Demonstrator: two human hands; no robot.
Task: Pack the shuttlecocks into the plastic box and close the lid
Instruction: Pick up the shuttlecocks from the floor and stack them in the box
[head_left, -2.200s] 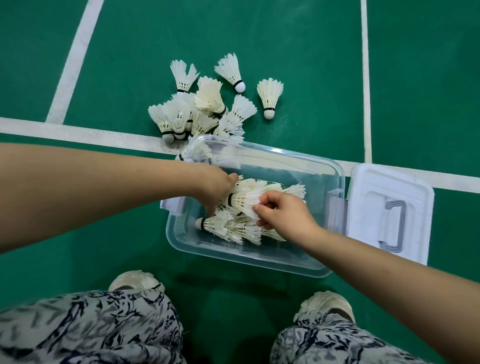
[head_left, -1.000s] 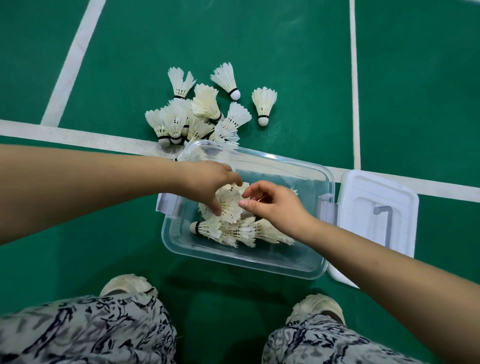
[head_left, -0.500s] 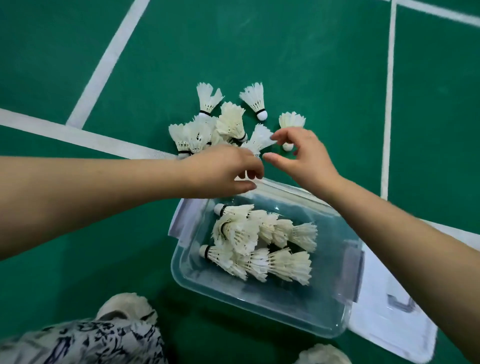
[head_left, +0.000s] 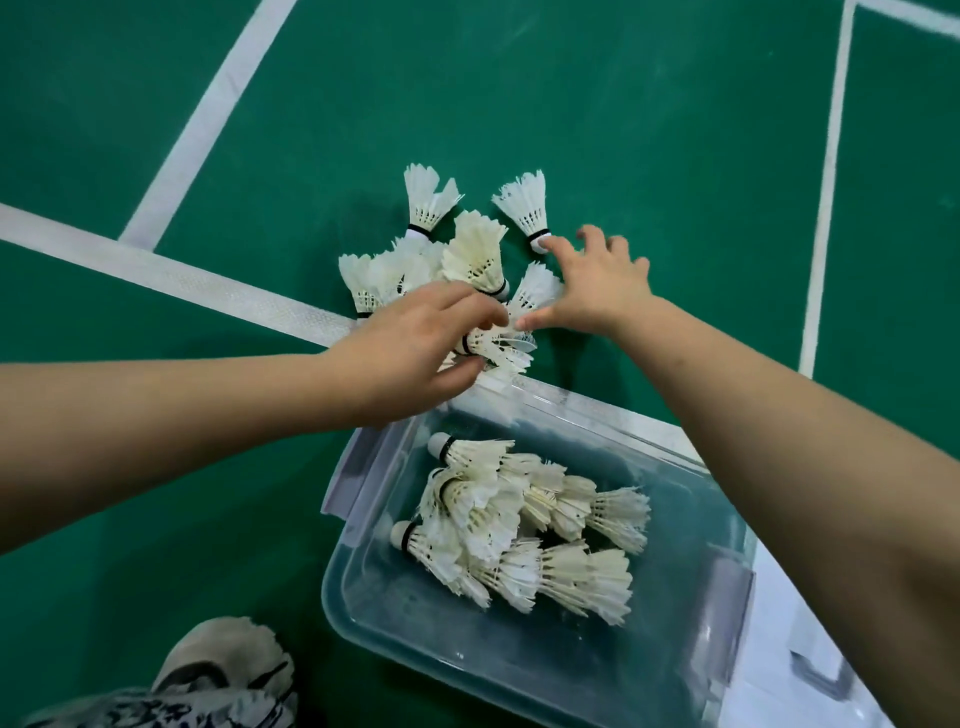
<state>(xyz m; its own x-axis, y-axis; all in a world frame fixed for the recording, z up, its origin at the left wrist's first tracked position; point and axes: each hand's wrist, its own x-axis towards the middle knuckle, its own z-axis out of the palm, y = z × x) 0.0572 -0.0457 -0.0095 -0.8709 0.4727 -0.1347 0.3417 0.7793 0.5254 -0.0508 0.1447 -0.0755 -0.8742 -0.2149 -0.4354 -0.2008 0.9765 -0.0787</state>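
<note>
Head view, badminton court floor (head_left: 649, 130), green with white lines. Lid (head_left: 810, 670) cut off at lower right, partly hidden behind the right forearm; its handle only partly visible. Shoe (head_left: 223, 654) and patterned trouser leg (head_left: 156, 706) cropped at the bottom edge. Clear plastic box (head_left: 395, 623) open, holding nested shuttlecocks (head_left: 524, 525) in two rough rows, long axes near horizontal, cork ends left, feathers right. Loose pile of shuttlecocks (head_left: 467, 254) on the floor just beyond the box's far rim, mostly cork-down toward the viewer. Left hand (head_left: 410, 353) pinching a shuttlecock (head_left: 498, 345) at the pile's near edge, feathers pointing right. Right hand (head_left: 592, 286) spread, fingers splayed over the pile's right side, fingertip touching a cork; any grasp beneath the palm not discernible.
</note>
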